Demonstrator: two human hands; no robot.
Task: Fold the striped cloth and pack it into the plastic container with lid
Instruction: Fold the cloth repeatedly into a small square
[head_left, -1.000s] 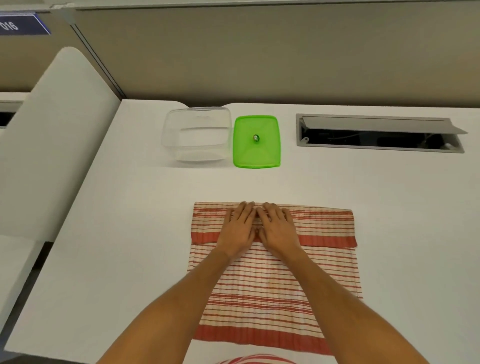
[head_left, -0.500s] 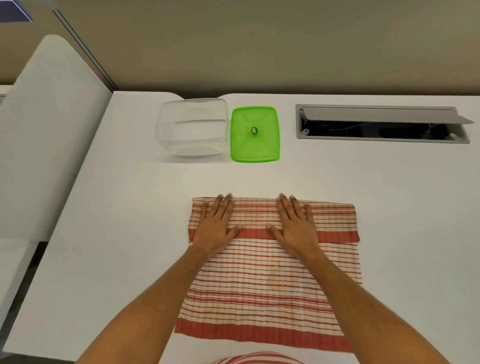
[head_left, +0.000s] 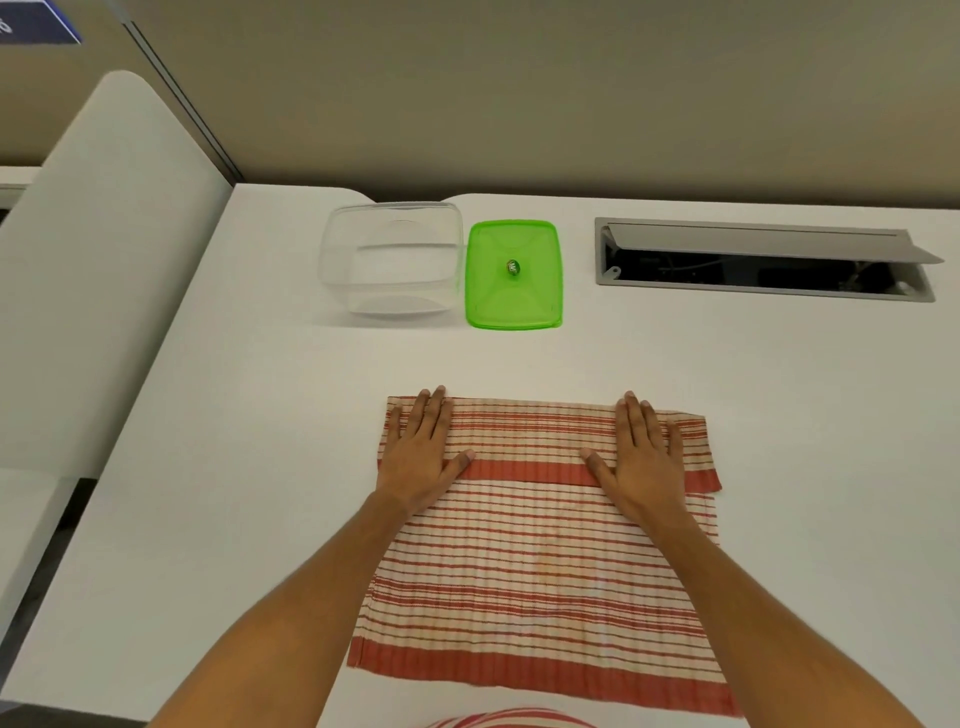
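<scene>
A red-and-cream striped cloth lies flat on the white table, its far edge folded back toward me into a narrow band. My left hand presses flat on the left end of that folded band, fingers spread. My right hand presses flat on the right end in the same way. Farther back stands a clear plastic container, open and empty. Its green lid lies flat on the table just to the container's right.
An open cable hatch is sunk into the table at the back right. A white partition panel rises along the table's left side, and a beige wall runs behind. More striped fabric shows at the bottom edge.
My hands have slid apart along the folded band, from touching at its middle to resting near its left and right ends. The cloth has stayed in place.
</scene>
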